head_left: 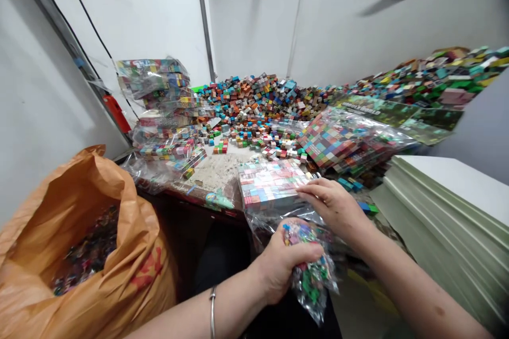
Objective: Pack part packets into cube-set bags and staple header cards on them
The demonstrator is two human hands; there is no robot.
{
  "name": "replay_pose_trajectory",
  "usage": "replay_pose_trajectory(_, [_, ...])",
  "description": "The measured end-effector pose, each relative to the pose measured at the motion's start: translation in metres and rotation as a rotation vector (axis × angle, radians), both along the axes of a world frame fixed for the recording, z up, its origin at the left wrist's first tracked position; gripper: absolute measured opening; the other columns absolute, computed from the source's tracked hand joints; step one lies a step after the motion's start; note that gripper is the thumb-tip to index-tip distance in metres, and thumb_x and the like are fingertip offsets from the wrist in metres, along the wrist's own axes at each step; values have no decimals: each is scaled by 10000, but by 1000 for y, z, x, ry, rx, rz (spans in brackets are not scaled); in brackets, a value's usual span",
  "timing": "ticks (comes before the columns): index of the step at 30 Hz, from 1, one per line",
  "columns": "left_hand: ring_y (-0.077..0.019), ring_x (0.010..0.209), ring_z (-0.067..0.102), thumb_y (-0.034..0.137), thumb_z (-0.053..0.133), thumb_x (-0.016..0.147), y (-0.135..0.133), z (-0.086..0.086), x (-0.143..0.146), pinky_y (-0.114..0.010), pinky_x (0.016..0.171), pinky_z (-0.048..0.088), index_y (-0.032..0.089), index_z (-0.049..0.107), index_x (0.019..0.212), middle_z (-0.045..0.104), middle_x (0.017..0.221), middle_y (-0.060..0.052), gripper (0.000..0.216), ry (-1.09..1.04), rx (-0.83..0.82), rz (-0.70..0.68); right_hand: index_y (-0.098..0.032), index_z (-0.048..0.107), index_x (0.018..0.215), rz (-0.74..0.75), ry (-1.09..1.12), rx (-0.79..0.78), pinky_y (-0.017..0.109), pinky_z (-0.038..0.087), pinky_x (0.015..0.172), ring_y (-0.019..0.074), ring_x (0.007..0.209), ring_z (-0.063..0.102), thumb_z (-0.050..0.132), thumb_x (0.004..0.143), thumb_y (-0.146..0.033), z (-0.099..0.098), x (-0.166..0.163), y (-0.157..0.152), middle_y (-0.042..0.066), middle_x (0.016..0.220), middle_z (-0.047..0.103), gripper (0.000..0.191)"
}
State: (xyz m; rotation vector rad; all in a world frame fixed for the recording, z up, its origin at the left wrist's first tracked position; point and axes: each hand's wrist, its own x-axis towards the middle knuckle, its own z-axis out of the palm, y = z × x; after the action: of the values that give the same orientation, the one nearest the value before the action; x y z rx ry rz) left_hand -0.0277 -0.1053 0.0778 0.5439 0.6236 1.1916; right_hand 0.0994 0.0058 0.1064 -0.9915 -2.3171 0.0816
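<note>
left hand (280, 262) curled, right hand (340, 207) outstretched

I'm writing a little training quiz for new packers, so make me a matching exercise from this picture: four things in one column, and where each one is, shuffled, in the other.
Things:
1. Sack
2. Packet
3. Sheets
4. Block set

Places:
A. Held in the left hand
B. At the fingertips of the right hand
C. At the lower left, its mouth open
D. Stacked at the far right

Pairs: 1-C, 2-A, 3-D, 4-B
</note>
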Motion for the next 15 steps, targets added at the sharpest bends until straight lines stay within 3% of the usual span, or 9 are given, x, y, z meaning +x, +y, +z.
replay_pose_trajectory(3, [-131, 709, 547, 178, 678, 648, 8, -1, -1, -256, 660, 450, 187, 491, 1011, 577, 828, -14, 408, 86, 59, 173, -221, 677, 873, 12, -23, 9, 314, 447, 715, 191, 802, 537, 498, 833, -282, 4, 0, -2, 55, 864, 617, 194])
replay_pose_trajectory(8, [-198, 934, 547, 226, 679, 661, 21, 1, -17, -329, 855, 411, 205, 480, 1077, 592, 1010, -46, 462, 433, 250, 441, -215, 648, 960, -42, -6, 98, 325, 451, 721, 200, 824, 529, 468, 846, -288, 1, -11, -11, 62, 883, 598, 225])
replay_pose_trajectory(12, [-205, 1008, 527, 246, 679, 657, 32, -5, -30, -330, 913, 377, 213, 465, 1099, 558, 1097, -55, 493, 687, 255, 598, -141, 584, 1029, -153, 45, 96, 359, 458, 759, 227, 868, 536, 445, 840, -256, -17, -23, -15, 96, 919, 576, 261])
replay_pose_trajectory(15, [-227, 1075, 490, 251, 696, 630, 37, -14, -40, -347, 946, 353, 213, 462, 1117, 528, 1154, -70, 542, 724, 215, 654, -99, 547, 1042, -208, 68, -1, 374, 477, 749, 233, 840, 550, 424, 821, -215, -36, -33, -16, 126, 924, 555, 279])
